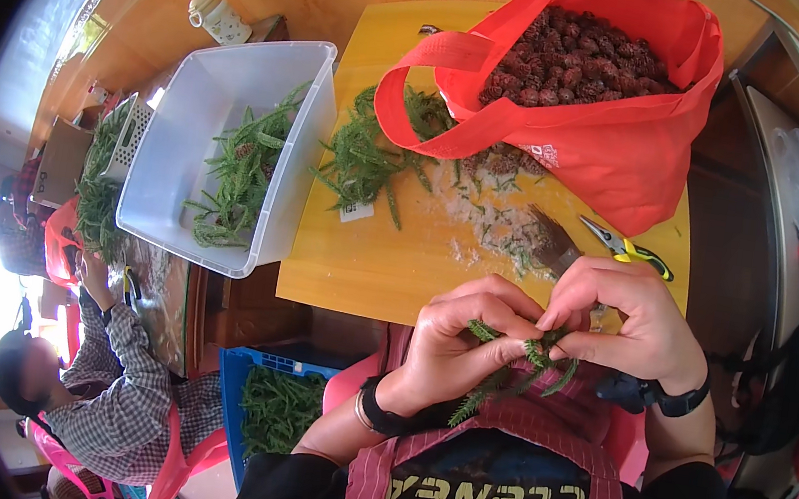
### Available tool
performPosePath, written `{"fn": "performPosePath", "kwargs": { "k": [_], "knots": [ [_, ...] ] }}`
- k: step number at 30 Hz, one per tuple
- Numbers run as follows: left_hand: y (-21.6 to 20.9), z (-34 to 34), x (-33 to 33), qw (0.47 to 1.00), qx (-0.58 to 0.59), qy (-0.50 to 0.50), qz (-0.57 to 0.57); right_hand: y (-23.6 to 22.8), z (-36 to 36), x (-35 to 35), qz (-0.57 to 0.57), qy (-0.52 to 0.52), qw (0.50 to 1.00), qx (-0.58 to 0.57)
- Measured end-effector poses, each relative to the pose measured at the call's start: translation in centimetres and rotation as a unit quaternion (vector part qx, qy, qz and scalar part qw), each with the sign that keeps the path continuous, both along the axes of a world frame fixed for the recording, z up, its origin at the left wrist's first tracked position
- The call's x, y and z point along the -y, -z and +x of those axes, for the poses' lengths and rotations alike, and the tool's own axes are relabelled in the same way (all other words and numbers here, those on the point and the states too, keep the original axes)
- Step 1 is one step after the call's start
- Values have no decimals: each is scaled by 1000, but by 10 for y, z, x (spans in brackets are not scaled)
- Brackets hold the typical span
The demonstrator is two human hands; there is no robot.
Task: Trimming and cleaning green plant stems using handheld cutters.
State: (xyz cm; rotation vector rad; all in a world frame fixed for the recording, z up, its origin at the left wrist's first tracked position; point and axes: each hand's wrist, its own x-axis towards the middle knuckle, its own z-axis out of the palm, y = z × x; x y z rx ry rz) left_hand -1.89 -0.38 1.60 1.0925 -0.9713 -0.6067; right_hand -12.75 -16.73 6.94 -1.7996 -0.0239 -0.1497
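Note:
Close in front of my chest, at the table's near edge, both hands work on one green artificial pine sprig [539, 357]. My left hand [471, 332] is closed on it, thumb and fingers pinching the stem. My right hand [625, 315] pinches the same sprig from the other side, its fingertips close to the left thumb. Fingers partly hide the middle of the sprig, while its needled tips hang below. Just beyond the hands lie a dark-bristled brush [554, 242] and pliers [628, 247] with yellow and black handles.
A red bag [625, 148] of pine cones [586, 62] stands on the yellow table [336, 271], beside green sprigs [372, 150] and white flakes. Left are a clear plastic bin [164, 158] and a blue crate [233, 399] of greenery. A co-worker in a checked shirt [120, 415] sits further left.

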Motion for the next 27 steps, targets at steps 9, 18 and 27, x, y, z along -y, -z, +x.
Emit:
{"fn": "performPosePath", "kwargs": {
  "k": [9, 18, 27],
  "knots": [
    [-3, -2, 1, 997, 73, -36, -9, 6, -3, -9, -31, 81, 995, 57],
    [-1, 0, 4, 993, 109, -50, -5, 9, -4, -9, -91, 104, 983, 121],
    [-1, -4, 9, 960, 225, -161, -29, 28, -2, -28, -115, 221, 954, 165]
  ]
}}
